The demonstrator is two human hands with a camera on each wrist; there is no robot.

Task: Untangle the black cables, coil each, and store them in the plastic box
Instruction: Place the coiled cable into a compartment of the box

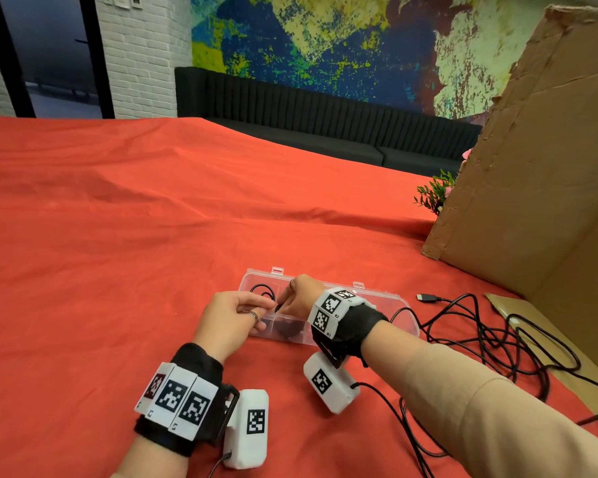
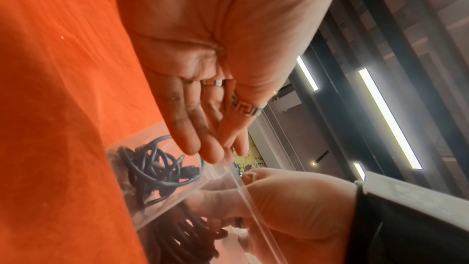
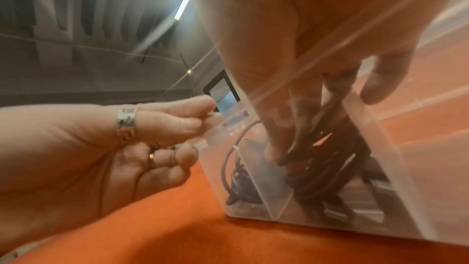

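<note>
Here we see both hands at the clear box (image 1: 387, 298) on the red cloth (image 1: 118, 219), near its front edge. The right hand (image 1: 299, 296) reaches down into the box, fingers (image 3: 291, 127) bent around a black coil (image 3: 327, 164) and pressing it into a middle compartment; the wrist view shows the coil gripped between the fingers, low against the box floor. A second bundle (image 2: 157, 170) of black cable already lies in the end compartment, on the far side of a clear divider (image 3: 264, 186) from the coil. The left hand (image 1: 233, 317) sits at the box's left end: in the right wrist view its fingers (image 3: 182, 119) are curled, thumb and forefinger pinching the box rim. It wears rings (image 3: 127, 125). More loose black cable (image 1: 491, 336) lies spread on the cloth to the right of the box, one plug (image 1: 427, 298) pointing left just past the box's right end. A cardboard sheet (image 1: 539, 167) stands at the right. A dark sofa (image 1: 308, 122) sits behind the table.
</note>
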